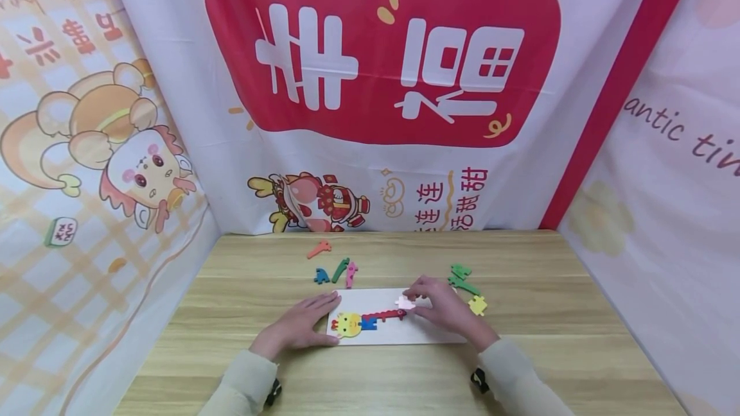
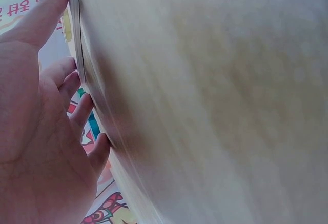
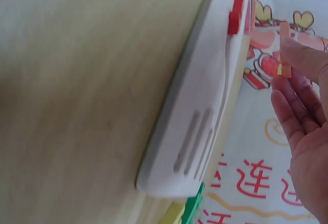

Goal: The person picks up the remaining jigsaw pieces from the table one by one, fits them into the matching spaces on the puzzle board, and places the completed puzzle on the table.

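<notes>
A white puzzle board (image 1: 428,334) lies on the table with a yellow giraffe-like head piece (image 1: 349,325), a blue piece (image 1: 369,323) and a red piece (image 1: 386,316) on it. My right hand (image 1: 442,305) pinches a pale pink puzzle piece (image 1: 404,302) between thumb and fingers. The right wrist view shows this piece (image 3: 285,49) edge-on, raised off the board. At the board's left end my left hand (image 1: 300,325) is spread, thumb near the lower corner and fingers near the upper one. Its fingertips (image 2: 102,141) touch the board's edge in the left wrist view.
Beyond the board lie orange (image 1: 319,249), blue (image 1: 321,275), dark green (image 1: 340,270) and pink (image 1: 351,275) pieces. Right of my right hand are green pieces (image 1: 464,284) and a yellow piece (image 1: 478,305). Printed cloth (image 1: 381,56) hangs behind the wooden table (image 1: 393,377).
</notes>
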A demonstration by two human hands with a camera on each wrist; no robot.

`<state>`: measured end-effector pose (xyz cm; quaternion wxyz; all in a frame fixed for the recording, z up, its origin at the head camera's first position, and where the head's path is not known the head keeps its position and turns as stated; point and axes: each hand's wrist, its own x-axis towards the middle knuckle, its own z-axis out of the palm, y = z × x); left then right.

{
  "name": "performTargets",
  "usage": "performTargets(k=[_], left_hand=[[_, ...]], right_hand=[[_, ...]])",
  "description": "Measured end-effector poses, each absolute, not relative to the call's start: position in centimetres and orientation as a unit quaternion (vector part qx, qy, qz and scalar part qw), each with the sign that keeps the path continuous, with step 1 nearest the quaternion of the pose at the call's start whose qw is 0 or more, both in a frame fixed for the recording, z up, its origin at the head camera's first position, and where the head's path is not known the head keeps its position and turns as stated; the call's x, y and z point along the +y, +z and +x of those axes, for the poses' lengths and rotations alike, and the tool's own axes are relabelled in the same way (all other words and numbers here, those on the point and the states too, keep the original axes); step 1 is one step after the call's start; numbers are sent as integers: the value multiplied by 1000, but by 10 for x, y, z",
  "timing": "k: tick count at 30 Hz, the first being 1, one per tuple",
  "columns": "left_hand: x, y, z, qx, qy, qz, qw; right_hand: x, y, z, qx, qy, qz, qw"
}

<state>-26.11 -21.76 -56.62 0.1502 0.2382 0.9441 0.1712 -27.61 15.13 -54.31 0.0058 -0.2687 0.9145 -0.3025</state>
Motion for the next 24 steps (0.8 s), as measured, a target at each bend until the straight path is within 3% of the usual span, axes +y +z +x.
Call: performTargets(k=[8, 24], left_hand=[[-217, -565, -260, 943, 176, 238, 150], [-219, -566, -260, 942, 180, 237, 154]], right_hand=[[133, -546, -268, 899, -322, -293, 57], [109, -559, -262, 894, -322, -307, 57]])
